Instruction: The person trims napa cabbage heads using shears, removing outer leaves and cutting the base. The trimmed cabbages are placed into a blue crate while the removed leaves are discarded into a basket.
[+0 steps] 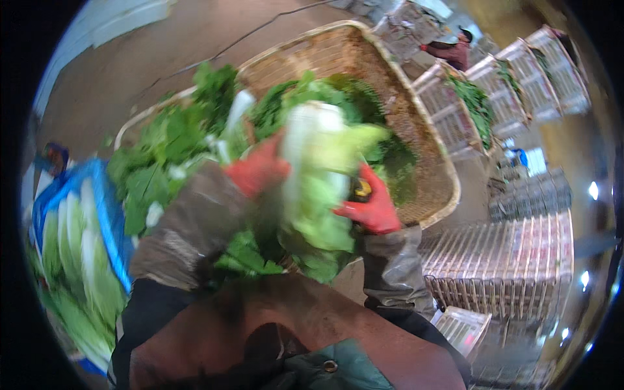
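Between my two red-gloved hands is a head of leafy cabbage [312, 170], blurred, its white base up and its green leaves hanging down. My left hand [261, 165] presses against its left side. My right hand [373, 202] is at its right side, with a small yellow and black tool handle [360, 190] held in the palm; the rest of that tool is hidden. Below and beyond the cabbage stands a large tan basket [424, 117] with loose green leaves in it. More cut leaves [161, 151] are heaped at its left.
At the far left, a blue-lined container [109, 214] holds long pale cabbages [73, 234]. Slatted crates [448, 107], some with greens, stand at the upper right; a large slatted crate [497, 263] is at the right. Another person [456, 53] is at the crates in the back. A dark cable [243, 36] crosses the floor.
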`<action>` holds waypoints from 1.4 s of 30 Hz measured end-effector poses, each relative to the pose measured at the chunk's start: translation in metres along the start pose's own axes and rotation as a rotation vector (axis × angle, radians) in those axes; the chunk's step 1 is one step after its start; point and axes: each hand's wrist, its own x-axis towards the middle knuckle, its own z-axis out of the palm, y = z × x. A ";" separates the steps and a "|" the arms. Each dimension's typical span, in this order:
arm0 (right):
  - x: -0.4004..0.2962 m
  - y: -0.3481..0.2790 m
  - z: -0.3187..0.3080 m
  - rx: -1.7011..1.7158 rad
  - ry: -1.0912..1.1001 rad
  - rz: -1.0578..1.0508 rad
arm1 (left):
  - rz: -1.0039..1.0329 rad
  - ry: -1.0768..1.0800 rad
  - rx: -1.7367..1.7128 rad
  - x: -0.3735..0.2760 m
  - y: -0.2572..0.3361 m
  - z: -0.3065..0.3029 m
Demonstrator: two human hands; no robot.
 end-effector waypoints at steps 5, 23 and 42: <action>0.010 -0.002 0.056 0.003 -0.153 0.035 | 0.080 0.403 -0.049 -0.106 0.030 0.011; 0.085 0.034 0.076 -0.773 -0.428 0.441 | 0.048 0.317 -0.206 -0.193 0.084 0.024; 0.087 -0.002 0.173 -0.058 -0.174 0.090 | 0.172 0.473 -0.972 -0.210 0.011 -0.045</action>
